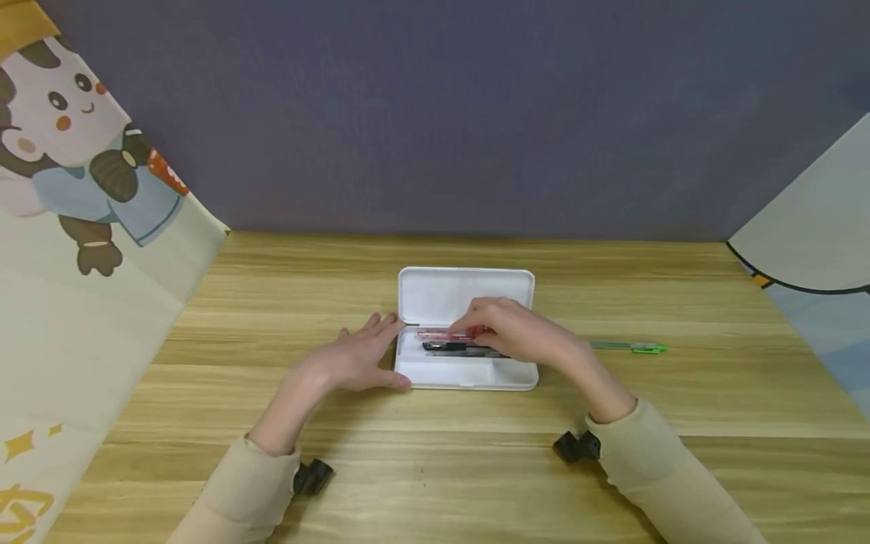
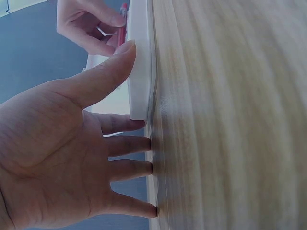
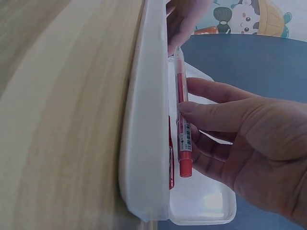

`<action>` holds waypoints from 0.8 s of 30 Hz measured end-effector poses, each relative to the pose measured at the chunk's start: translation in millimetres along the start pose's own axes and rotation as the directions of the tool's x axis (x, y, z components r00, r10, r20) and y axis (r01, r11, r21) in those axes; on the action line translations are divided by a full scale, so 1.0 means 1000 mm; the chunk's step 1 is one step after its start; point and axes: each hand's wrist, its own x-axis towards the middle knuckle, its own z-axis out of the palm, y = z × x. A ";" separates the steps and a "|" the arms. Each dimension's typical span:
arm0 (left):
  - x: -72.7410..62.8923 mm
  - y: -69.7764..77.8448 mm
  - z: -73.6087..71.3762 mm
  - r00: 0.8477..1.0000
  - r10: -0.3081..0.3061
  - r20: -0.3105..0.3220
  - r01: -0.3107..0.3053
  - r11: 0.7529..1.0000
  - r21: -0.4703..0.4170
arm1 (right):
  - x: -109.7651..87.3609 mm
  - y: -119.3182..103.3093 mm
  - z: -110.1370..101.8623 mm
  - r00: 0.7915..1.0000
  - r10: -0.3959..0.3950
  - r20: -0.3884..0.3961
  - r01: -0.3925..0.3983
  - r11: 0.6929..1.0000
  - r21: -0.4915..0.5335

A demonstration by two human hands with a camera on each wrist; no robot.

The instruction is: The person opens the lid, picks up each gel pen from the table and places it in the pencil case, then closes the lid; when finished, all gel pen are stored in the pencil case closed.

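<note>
A white pencil case [image 1: 442, 372] lies with its lid [image 1: 465, 289] raised at the back. My left hand [image 1: 353, 361] is at its left end, fingers spread with tips on the table and the thumb touching the front corner. Over the case, my right hand [image 1: 516, 331] pinches a red pen [image 3: 183, 115] between thumb and fingers; in the right wrist view the pen is in plain sight. Inside the back compartment lies a black pen [image 1: 438, 346], partly covered by the right hand. Another red pen [image 3: 171, 165] shows behind the case wall.
A green pen [image 1: 642, 348] lies on the wooden table [image 1: 469, 461] right of the case, its left part hidden by the right arm. A dark panel [image 1: 462, 121] stands along the table's back edge. Printed cartoon sheets flank both sides.
</note>
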 end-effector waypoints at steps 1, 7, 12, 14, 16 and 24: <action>0.000 0.000 0.000 1.000 0.001 0.000 -0.001 1.000 -0.001 | 0.000 0.000 0.000 1.000 0.005 0.000 -0.005 1.000 -0.001; 0.000 0.000 -0.001 1.000 -0.004 0.002 0.004 1.000 -0.002 | 0.001 0.001 0.003 1.000 0.003 -0.010 -0.003 1.000 -0.003; -0.001 -0.001 -0.001 1.000 -0.005 0.002 0.005 1.000 -0.002 | 0.001 0.002 0.005 1.000 -0.001 -0.022 0.001 1.000 -0.012; -0.001 -0.001 -0.001 1.000 -0.006 0.002 0.006 1.000 -0.004 | 0.000 0.002 0.004 1.000 0.008 -0.026 -0.008 1.000 -0.007; -0.001 -0.001 -0.001 1.000 -0.007 0.003 0.007 1.000 -0.004 | -0.003 0.002 0.001 0.999 0.018 -0.042 -0.018 1.000 0.002; -0.001 0.000 -0.001 1.000 -0.009 0.001 0.009 1.000 -0.008 | -0.030 0.016 -0.018 0.987 0.078 -0.140 -0.059 0.989 0.138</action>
